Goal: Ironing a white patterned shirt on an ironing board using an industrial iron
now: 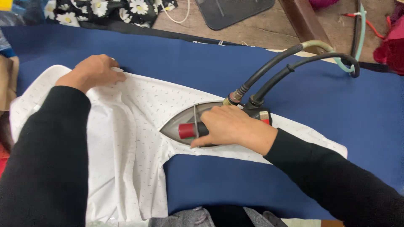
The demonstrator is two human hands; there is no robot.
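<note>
Ironing a white shirt (126, 168) spread across the middle of the frame on a blue board (336, 105).
The iron (185, 122) could be scorching the cloth if it is resting too long; the right hand (233, 128) is gripping its handle closed, the left hand (94, 71), upper left, is pressing the cloth, fingers curled.

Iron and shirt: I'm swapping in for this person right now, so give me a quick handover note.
Right hand grips the iron handle; the iron sits flat on the white shirt's sleeve, tip pointing left.
Left hand presses the shirt's far edge flat on the blue board.
Two hoses run from the iron's rear.
Done: shirt spread out.
Left: wrinkles near the left hand.
</note>
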